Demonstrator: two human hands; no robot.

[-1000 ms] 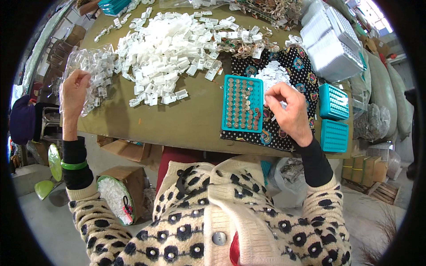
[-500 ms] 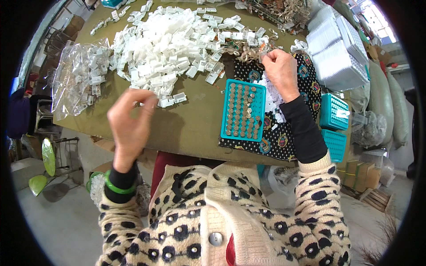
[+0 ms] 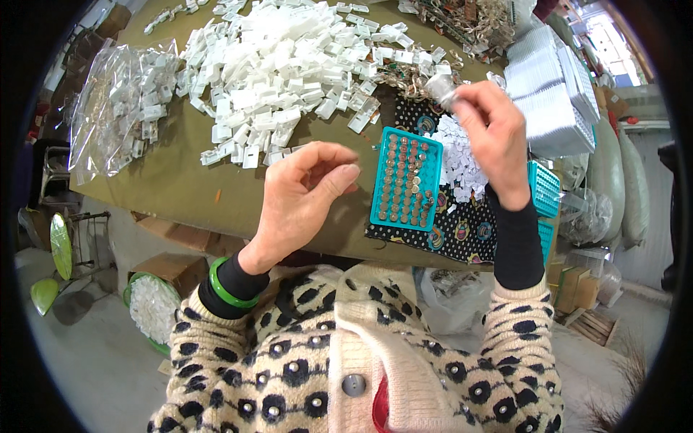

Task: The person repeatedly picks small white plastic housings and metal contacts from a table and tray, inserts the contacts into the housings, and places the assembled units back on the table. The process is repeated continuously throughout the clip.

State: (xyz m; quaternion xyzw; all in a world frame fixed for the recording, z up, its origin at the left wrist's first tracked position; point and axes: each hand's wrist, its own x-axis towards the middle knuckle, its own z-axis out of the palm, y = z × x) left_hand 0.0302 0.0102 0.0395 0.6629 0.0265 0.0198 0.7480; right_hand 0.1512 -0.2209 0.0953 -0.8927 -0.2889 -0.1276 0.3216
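My left hand [image 3: 307, 191] hovers left of a teal tray [image 3: 439, 159], thumb and fingers pinched together. Whatever it may hold is too small to make out. Above the tray's far right corner, my right hand [image 3: 498, 133] grips a small translucent plastic piece [image 3: 440, 90], blurred, its exact kind unclear. Rows of small round metal discs [image 3: 397, 177] fill much of the tray, with a few loose on top at its right. Small white paper-like pieces [image 3: 460, 159] are heaped beside it on a black patterned cloth [image 3: 465, 231].
A large heap of small white plastic cases [image 3: 271, 65] covers the table's far middle. Left of it lies a clear plastic bag [image 3: 119, 108] of cases. Tangled wire-like strands [image 3: 469, 25] lie at the back. Stacked white trays [image 3: 548, 86] and teal trays [image 3: 543, 189] stand at right.
My left hand has moved right, closer to the tray. My right hand has shifted right and slightly nearer, and the translucent piece now shows plainly in its fingers. The view has shifted slightly.
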